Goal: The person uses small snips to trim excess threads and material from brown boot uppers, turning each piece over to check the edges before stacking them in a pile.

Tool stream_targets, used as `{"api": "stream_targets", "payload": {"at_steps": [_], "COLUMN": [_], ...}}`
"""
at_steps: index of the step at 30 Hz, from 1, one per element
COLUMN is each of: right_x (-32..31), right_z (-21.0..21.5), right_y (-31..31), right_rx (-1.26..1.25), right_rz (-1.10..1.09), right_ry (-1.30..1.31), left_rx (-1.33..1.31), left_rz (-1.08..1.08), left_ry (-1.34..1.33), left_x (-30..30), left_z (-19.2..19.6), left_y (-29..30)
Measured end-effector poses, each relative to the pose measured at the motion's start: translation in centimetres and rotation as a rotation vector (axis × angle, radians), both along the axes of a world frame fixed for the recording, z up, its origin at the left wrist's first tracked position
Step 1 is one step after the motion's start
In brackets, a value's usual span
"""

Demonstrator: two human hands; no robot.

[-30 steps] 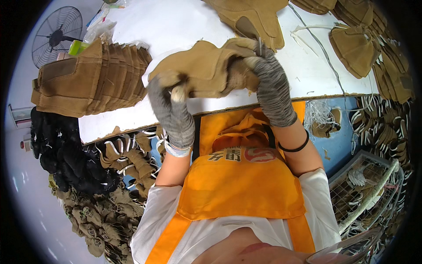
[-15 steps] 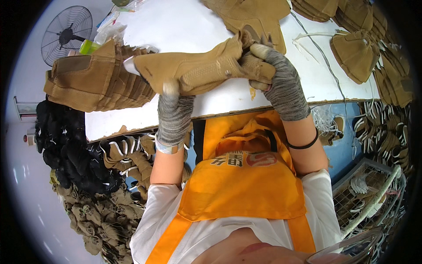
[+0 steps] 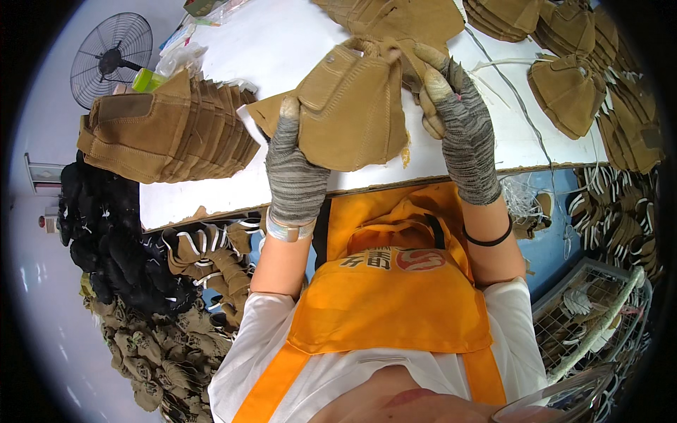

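Most fingers of the left hand [image 3: 297,169] are hidden behind the brown stitched piece [image 3: 352,116]; beyond the right hand [image 3: 465,134], the upper edge cuts off a brown stack [image 3: 501,17]

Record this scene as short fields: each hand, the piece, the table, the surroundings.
Left hand: the left hand, gray-gloved, grips the brown stitched piece by its left side
Right hand: the right hand, gray-gloved, is at the piece's upper right; contact unclear
Piece position: raised above the white table
Table left: stacked brown pieces
Table right: dark cord
Lower right: wire basket
Upper left: fan
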State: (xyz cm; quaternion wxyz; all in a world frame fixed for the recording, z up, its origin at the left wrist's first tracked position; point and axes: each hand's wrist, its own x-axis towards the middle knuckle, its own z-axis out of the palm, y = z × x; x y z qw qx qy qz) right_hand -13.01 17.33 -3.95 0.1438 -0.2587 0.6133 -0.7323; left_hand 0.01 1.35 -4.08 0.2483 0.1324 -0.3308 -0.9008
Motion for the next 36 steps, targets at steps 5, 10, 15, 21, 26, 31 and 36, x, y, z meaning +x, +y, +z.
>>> {"api": "stream_targets", "payload": {"at_steps": [5,10,15,21,26,31,36], "right_x": [-0.5,-0.1,1.5,3.2,3.3,0.3,-0.5], "right_z": [-1.8,-2.3,-1.9,-1.9,-1.4,-1.1,-3.9], "right_y": [0.4,1.2,1.7,1.6,1.8,8.5,16.4], "right_rx": [0.046,0.084,0.008,-0.07,-0.064,0.104,0.818], "right_rz": [0.051,0.073,0.08,0.304,0.202,0.097,-0.35], "right_ry": [-0.138,-0.168,-0.177,-0.383,-0.359,-0.171,0.693], "left_rx": [0.223,-0.386,-1.356,-1.571,-1.686,-1.979,-2.095], "left_rz": [-0.236,0.007,0.386,0.501,0.554,0.671,0.778], "left_ry": [0.266,0.048,-0.403,-0.426,-0.448,-0.64,-0.745], "left_x": [0.0,0.0,0.0,-0.7,-1.0,-1.0,-1.3], "left_z": [-0.3,-0.3,-1.6,-2.1,-2.4,-2.3,-2.7], "left_y": [-1.2,-1.7,-2.8,-2.8,-3.0,-4.3,-5.4]}}
